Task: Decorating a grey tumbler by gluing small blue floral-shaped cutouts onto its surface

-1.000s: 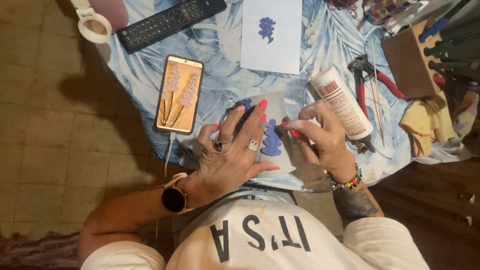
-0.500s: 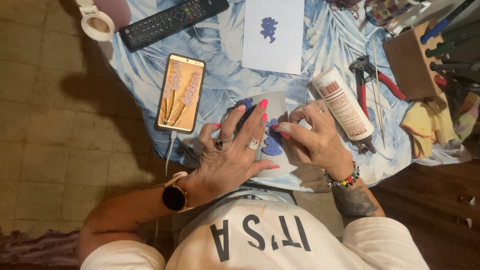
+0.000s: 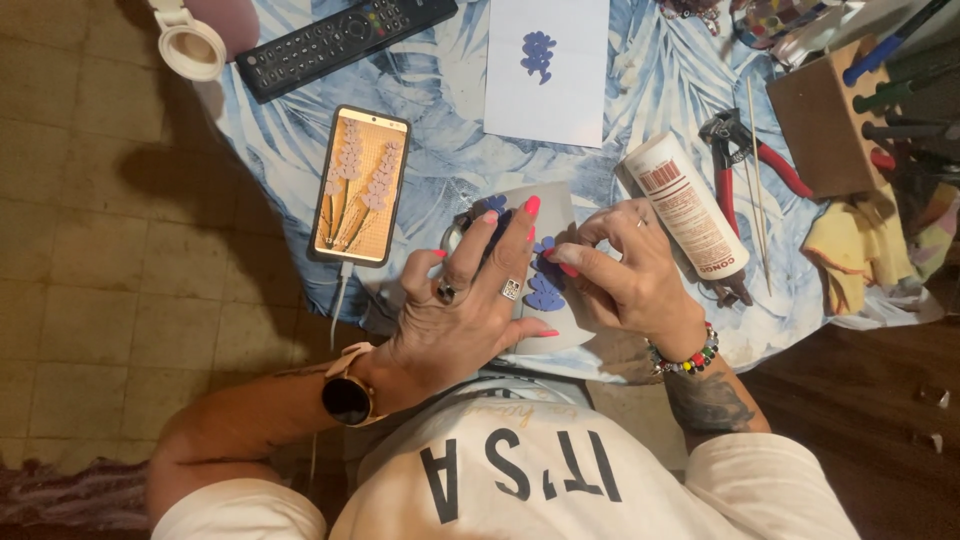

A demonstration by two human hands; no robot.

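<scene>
Head view: your left hand (image 3: 455, 320) lies flat on the white sheet (image 3: 558, 215) at table's near edge, fingers spread; right hand (image 3: 625, 275) fingertips pinch a blue cutout (image 3: 545, 292). Looks thin, floppy, light — take it by edges.

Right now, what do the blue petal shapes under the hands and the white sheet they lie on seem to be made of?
The blue petal shapes look like thin craft foam or soft clay: matte, flat, with clean lobed edges; I cannot tell which. The white sheet looks like paper or thin card, smooth and matte, with straight edges. The left hand presses on it; the right hand pinches at the shapes.
</scene>
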